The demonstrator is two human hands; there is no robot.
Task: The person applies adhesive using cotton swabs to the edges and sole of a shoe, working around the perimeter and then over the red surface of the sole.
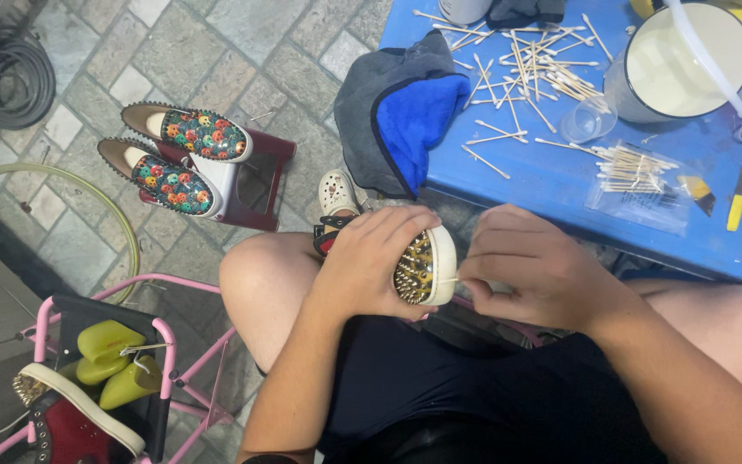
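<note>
My left hand [369, 262] grips a spiked shoe [427, 268] with gold studs and a cream sole, held over my lap with the toe pointing right. My right hand [526, 268] is closed on a thin cotton swab [450, 279] whose tip touches the edge of the shoe's sole. Most of the swab is hidden inside my fingers. Both hands sit just in front of the blue table [551, 185].
The blue table carries several loose cotton swabs [526, 64], a bag of swabs [637, 176], a white pot [684, 60], a small clear cup [588, 120] and a grey-blue cloth [405, 112]. Two colourful studded shoes [178, 159] rest on a small stool. A pink rack [165, 344] holds yellow shoe trees and another shoe.
</note>
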